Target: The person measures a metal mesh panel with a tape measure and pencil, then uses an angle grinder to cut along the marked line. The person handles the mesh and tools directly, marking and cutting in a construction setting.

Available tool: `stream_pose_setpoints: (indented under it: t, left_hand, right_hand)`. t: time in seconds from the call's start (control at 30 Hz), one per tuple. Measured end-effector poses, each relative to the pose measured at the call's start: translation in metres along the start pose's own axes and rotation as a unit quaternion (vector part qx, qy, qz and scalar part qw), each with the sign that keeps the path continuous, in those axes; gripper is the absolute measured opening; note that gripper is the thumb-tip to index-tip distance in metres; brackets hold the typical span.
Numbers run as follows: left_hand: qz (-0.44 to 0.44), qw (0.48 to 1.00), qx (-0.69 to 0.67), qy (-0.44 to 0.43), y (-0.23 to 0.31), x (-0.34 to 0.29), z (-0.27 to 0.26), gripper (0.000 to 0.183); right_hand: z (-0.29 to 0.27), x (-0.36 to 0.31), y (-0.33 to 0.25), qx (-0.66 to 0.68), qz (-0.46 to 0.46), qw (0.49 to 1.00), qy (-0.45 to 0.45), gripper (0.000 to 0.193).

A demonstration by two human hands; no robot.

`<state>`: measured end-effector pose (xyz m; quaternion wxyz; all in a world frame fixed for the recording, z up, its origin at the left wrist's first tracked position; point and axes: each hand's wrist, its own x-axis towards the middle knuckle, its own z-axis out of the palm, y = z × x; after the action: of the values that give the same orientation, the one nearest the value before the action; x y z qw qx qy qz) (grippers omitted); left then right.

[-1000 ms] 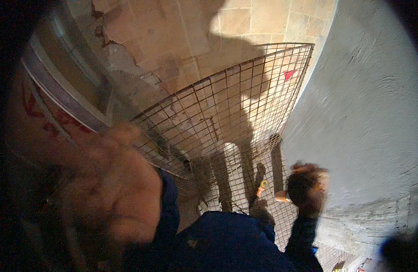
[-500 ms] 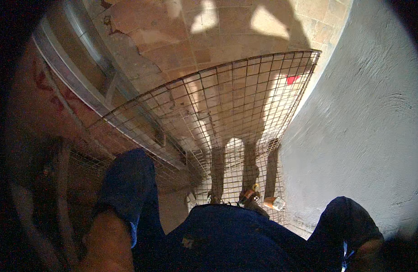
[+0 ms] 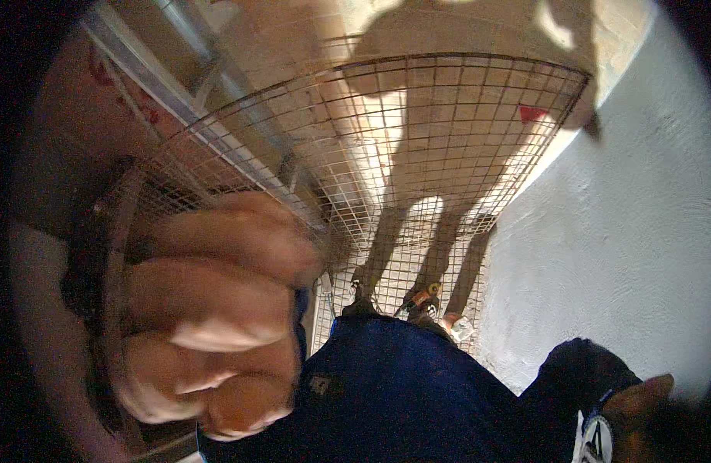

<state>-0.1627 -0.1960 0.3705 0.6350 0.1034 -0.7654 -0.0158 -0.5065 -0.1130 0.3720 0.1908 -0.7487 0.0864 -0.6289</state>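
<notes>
My left hand [image 3: 216, 309] looms large and smeared by motion on the left, close to the camera. Its fingers are bent in toward the palm, and whatever they may hold is hidden. Behind it spreads a rusty wire mesh panel [image 3: 440, 108] with square openings; I cannot tell whether the hand touches it. At the lower right my bare right arm [image 3: 641, 405] comes out of a dark blue sleeve, beside a white and black patch too unclear to name. The right hand itself is out of sight.
A grey plastered wall [image 3: 602, 231] rises on the right. On the floor near my feet lie an orange tool with a yellow round part [image 3: 425, 295] and an orange and white object [image 3: 457, 326]. A metal-edged frame [image 3: 182, 116] runs along the left. A red scrap [image 3: 533, 113] shows by the mesh.
My left hand has come up into view, where only the forearm and sleeve showed before. The mesh, floor and wall have shifted in the picture as my head moved.
</notes>
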Motion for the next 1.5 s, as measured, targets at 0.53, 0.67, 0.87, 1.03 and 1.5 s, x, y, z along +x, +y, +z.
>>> stream_pose_setpoints:
  t: [0.53,0.67,0.87,1.03,1.5]
  left_hand:
    - [-0.440,0.874,-0.065,-0.198,-0.076,-0.278,0.077,0.067]
    - [-0.563,0.774,-0.073,-0.279,-0.082,-0.297,0.040,0.060]
    - [-0.600,0.697,-0.087,-0.383,-0.082,-0.326,0.027,0.066]
    - [-0.564,0.703,-0.125,-0.415,-0.083,-0.332,0.041,0.069]
    - [-0.716,0.504,-0.018,-0.483,-0.099,-0.435,-0.128,0.052]
  right_hand:
    - [0.210,-0.204,0.227,0.180,0.577,0.770,0.204,0.046]
    - [0.209,-0.231,0.239,0.279,0.709,0.631,0.144,0.053]
    - [0.208,-0.262,0.241,0.117,0.695,0.708,0.050,0.041]
    - [0.203,-0.289,0.245,0.079,0.692,0.717,0.016,0.040]
    - [0.070,-0.242,0.304,0.041,0.592,0.752,0.286,0.036]
